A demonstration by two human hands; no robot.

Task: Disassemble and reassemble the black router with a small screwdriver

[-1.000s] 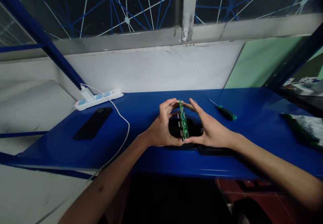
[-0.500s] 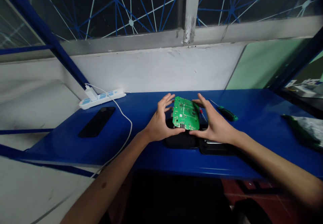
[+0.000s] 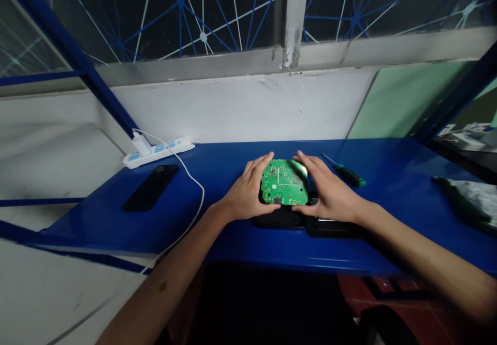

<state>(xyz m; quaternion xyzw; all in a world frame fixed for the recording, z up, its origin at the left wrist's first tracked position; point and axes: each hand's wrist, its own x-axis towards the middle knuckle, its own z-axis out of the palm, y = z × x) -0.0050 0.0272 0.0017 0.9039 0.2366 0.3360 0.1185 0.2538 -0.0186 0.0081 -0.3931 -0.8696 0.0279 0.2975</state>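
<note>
A green circuit board (image 3: 286, 182) is held between my two hands above the blue table. My left hand (image 3: 248, 189) grips its left side, with the thumb along the near edge and the fingers at the far left corner. On the right side, my right hand (image 3: 326, 187) holds the board in the same way. Beneath lies a black plastic casing half (image 3: 279, 219), partly covered by the board and my left hand. A second black casing piece (image 3: 334, 230) with a silvery part inside sits to its right, mostly hidden under my right hand.
A screwdriver (image 3: 351, 175) with a green and black handle lies beyond my right hand. At the left are a black phone (image 3: 150, 187), a white power strip (image 3: 159, 151) and a white cable (image 3: 194, 179). A silvery-green bag (image 3: 471, 202) rests at the right.
The board has turned from a tilt to roughly square and come slightly lower. My left fingers have closed in on its far left corner.
</note>
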